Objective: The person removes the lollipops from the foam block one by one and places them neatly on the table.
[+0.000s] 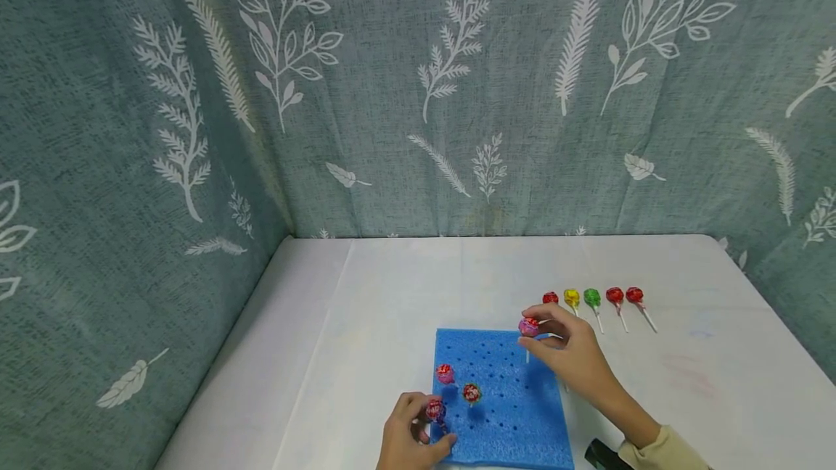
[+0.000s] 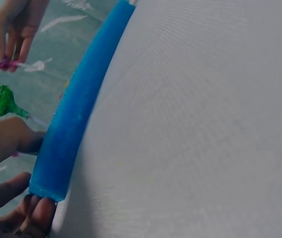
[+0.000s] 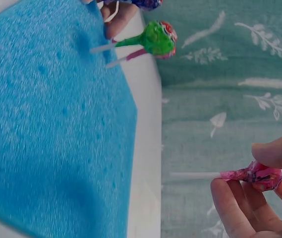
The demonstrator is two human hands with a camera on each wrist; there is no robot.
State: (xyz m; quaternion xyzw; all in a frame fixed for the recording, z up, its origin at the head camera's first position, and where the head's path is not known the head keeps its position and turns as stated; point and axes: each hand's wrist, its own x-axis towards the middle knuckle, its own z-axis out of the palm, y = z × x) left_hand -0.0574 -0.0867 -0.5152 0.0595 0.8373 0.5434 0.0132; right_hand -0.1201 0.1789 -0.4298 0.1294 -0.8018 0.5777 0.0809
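- Head view: the right hand (image 1: 575, 351) pinches a pink lollipop (image 1: 528, 327) near the blue foam (image 1: 509, 452)'s far edge.
- The left hand (image 1: 405, 435) grips the near-left edge; loosening could let everything slide.

The right sleeve (image 1: 662, 450) is pale cream fabric, lightly creased, and ends behind the wrist. The right hand (image 1: 575, 354) and left hand (image 1: 410, 435) are bare.

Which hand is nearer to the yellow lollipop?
The right hand, on the near side of the yellow lollipop; the left hand is farther, at the left edge of the blue board.
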